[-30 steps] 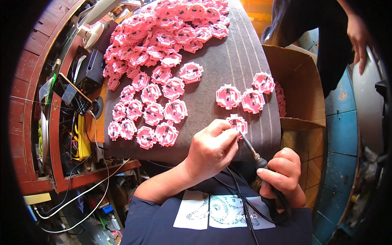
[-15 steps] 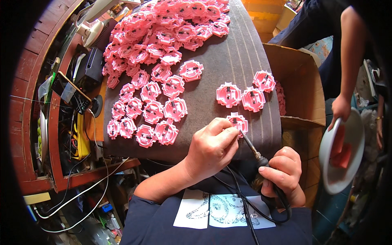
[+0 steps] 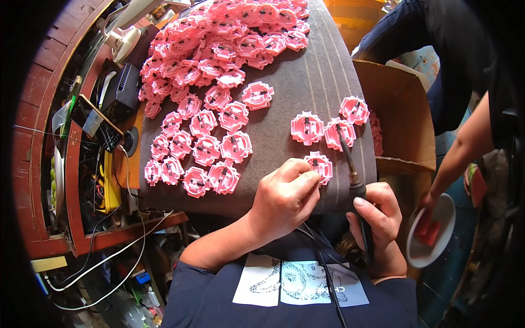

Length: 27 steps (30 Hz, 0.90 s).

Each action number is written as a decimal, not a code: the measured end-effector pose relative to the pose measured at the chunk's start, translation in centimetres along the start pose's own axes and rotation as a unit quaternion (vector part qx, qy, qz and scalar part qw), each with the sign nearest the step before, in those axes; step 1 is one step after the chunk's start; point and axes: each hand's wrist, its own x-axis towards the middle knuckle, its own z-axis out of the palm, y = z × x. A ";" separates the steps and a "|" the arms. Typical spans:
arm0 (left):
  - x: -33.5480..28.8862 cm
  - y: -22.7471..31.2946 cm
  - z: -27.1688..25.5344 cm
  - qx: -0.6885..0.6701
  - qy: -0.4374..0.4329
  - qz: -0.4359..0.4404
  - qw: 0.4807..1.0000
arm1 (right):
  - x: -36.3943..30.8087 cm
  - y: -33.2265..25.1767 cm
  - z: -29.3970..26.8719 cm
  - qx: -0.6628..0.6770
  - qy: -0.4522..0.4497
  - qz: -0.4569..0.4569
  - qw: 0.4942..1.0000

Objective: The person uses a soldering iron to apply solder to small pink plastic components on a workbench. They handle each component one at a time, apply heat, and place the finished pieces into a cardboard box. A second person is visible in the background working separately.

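Note:
My right hand (image 3: 380,218) is closed round the dark handle of a soldering iron (image 3: 354,177). The iron points up and away, its tip over or beside a pink plastic part (image 3: 339,134) with small black pieces in it. My left hand (image 3: 287,191) is closed in a pinch at the left edge of the nearest pink part (image 3: 319,168), which lies on the grey mat (image 3: 295,76). Whatever its fingertips hold, if anything, is hidden. Two more pink parts (image 3: 307,128) (image 3: 354,110) lie close by.
Several loose pink parts (image 3: 206,150) lie on the left, below a large heap (image 3: 219,44). Right of the mat stands an open cardboard box (image 3: 402,104). Beyond it, another person's arm (image 3: 459,147) holds a white basin (image 3: 444,224). A phone (image 3: 98,123) stands at left.
My right hand has raised the soldering iron, swinging its tip up and away from the nearest part. My left hand stays put. The other person's basin has moved lower and nearer.

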 end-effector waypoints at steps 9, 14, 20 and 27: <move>-0.1 0.0 0.0 0.000 0.002 -0.009 1.000 | 1.4 2.0 1.8 0.008 -0.049 -0.008 0.999; -0.1 -0.1 0.0 -0.010 0.000 -0.009 1.000 | 2.3 2.0 2.8 0.023 -0.048 0.004 0.999; -0.2 -0.2 0.0 -0.008 -0.001 -0.011 1.000 | 2.6 2.0 2.6 0.023 -0.108 0.034 0.993; 0.0 -0.1 0.0 -0.007 0.008 -0.003 1.000 | 4.2 2.5 3.0 0.031 -0.137 0.010 0.990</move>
